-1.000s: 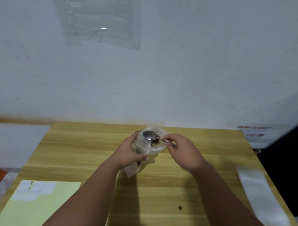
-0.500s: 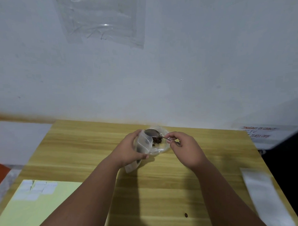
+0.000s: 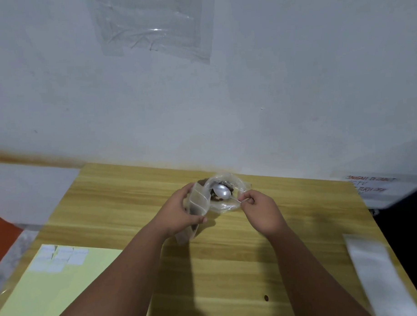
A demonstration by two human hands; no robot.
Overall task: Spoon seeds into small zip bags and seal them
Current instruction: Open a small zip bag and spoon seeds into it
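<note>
My left hand (image 3: 178, 213) grips a small clear zip bag (image 3: 197, 200), held upright with its mouth open; a few dark seeds show low inside it. My right hand (image 3: 261, 209) pinches the thin handle of a metal spoon (image 3: 222, 191). The spoon's bowl lies over dark seeds (image 3: 214, 196) inside a larger crumpled clear plastic bag (image 3: 230, 204) on the wooden table (image 3: 230, 263), just right of the small bag's mouth. I cannot tell whether the spoon carries seeds.
A pale yellow sheet (image 3: 53, 288) with several small white labels (image 3: 57, 257) lies at the front left. A white strip-like packet (image 3: 381, 274) rests along the right edge. One loose seed (image 3: 266, 297) sits near the front. A wall stands close behind the table.
The spoon's bowl has moved right and down, from the small bag's mouth into the larger seed bag. My left hand has kept the small bag in about the same place.
</note>
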